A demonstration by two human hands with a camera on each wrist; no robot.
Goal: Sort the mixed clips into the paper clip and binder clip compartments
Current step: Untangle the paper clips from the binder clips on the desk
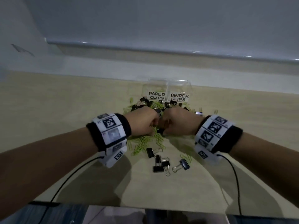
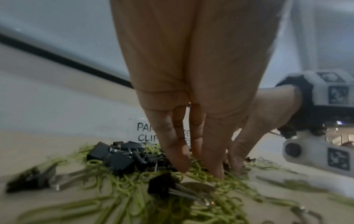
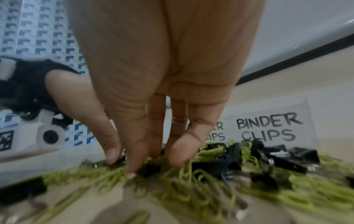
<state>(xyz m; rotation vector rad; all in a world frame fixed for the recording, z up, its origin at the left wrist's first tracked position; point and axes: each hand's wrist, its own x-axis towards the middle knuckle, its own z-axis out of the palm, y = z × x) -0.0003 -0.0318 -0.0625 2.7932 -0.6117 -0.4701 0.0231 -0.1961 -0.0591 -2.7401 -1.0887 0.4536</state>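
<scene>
Counter (image 1: 48, 110) in pale wood grain carries everything: at its far side stands a clear two-part organiser (image 1: 166, 90), its left compartment labelled PAPER CLIPS (image 1: 157, 95) and its right one BINDER CLIPS (image 1: 179, 97). Just in front of it lies the mixed pile (image 1: 145, 139) of green paper clips and black binder clips, and a few binder clips (image 1: 160, 160) lie apart on the near side. Both hands are down in the middle of the pile, side by side and nearly touching. The left hand (image 1: 142, 122) has its fingers (image 2: 178, 157) pointing straight down, tips among the green paper clips; the right hand (image 1: 179, 122) does likewise, its fingertips (image 3: 134, 160) on a tangle of green wire and a black clip. Whether either hand has pinched a clip I cannot tell, as blur hides the tips. Judging from the full pile, sorting has barely begun: this is the picking step. Next comes isolating one kind of clip, lifting it free of the tangle, and carrying it forward to its labelled compartment.
</scene>
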